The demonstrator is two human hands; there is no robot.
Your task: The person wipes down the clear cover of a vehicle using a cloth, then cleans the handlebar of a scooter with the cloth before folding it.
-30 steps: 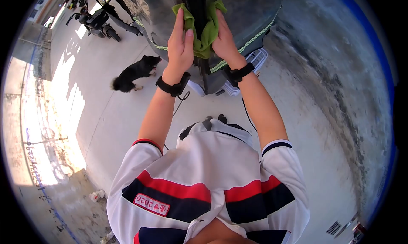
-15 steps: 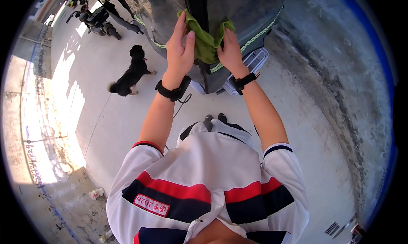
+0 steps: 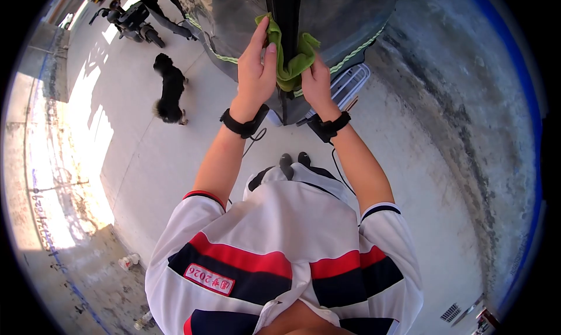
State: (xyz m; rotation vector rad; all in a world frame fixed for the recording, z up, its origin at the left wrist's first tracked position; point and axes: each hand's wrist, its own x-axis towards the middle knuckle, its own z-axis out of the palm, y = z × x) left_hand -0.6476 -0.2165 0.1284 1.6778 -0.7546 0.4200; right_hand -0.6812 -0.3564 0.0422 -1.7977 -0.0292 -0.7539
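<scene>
A crumpled green cloth [image 3: 296, 66] lies against a black vertical strip [image 3: 284, 11] on a dark, see-through cover [image 3: 345, 19]. My left hand [image 3: 255, 78] has the cloth's left edge between its thumb and fingers, the index finger pointing up along it. On the other side, my right hand [image 3: 317, 85] grips the cloth's right end with bent fingers, partly hidden by the hand itself. Both wrists wear black bands. A green and white braided cord [image 3: 356, 53] runs along the cover's lower edge, just beyond my right hand.
A black dog [image 3: 170, 89] stands on the concrete floor to the left. Farther back is a parked motorbike [image 3: 133, 24], with a person's dark-clothed leg [image 3: 166, 16] beside the cover. A white metal rack [image 3: 350, 82] sticks out under the cover at right. A stained wall [image 3: 467, 60] curves along the right.
Both hands and the cloth have shifted slightly, and the cloth is bunched more narrowly between them. The dog has moved left and turned its head away from the cover.
</scene>
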